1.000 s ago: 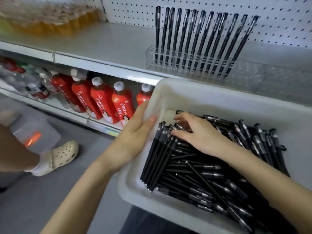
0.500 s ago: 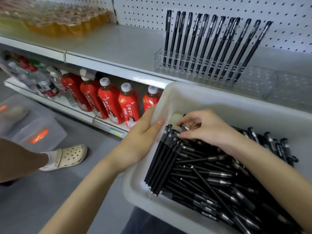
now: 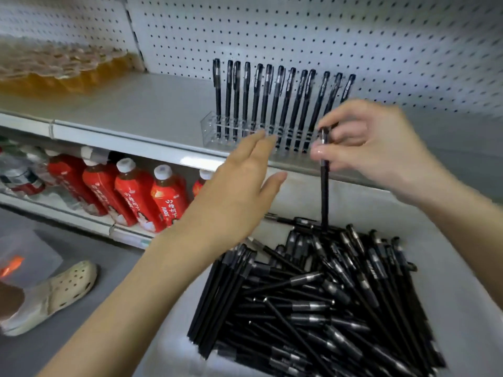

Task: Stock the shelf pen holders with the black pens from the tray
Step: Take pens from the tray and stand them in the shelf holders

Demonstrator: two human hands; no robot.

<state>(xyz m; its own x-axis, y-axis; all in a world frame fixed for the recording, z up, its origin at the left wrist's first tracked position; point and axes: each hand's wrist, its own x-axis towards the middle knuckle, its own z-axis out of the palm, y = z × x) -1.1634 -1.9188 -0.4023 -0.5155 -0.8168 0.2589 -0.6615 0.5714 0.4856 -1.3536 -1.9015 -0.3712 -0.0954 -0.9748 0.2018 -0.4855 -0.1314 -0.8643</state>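
A: Where is the pen sitting?

B: One black pen [image 3: 324, 191] is hanging upright just right of the frame's centre. The right hand [image 3: 378, 148] is pinching its upper end, so that grip is holding the pen between thumb and fingertips.

A: And the lower end?

B: It is pointing down at the heap of pens [image 3: 326, 308] lying in the white tray [image 3: 457, 281], which is filling the lower right of the frame. I cannot tell whether the tip is touching the heap.

A: What is the other hand doing?

B: The left hand [image 3: 239, 191] is hovering at the centre of the frame, near the pen but apart from it. Its grip is wide, with the fingers straight and holding nothing.

A: And behind the hands?

B: A clear pen holder [image 3: 209, 129] is standing on the grey shelf [image 3: 136, 104] at upper centre. A row of pens [image 3: 275, 99] is standing in it, some upright and some leaning right. The right hand is covering the holder's right end.

A: Further out?

B: A white pegboard [image 3: 326, 36] is backing the shelf. Red bottles [image 3: 136, 197] are lining the lower shelf at middle left. A pale perforated shoe [image 3: 60, 292] is resting on the floor at lower left.
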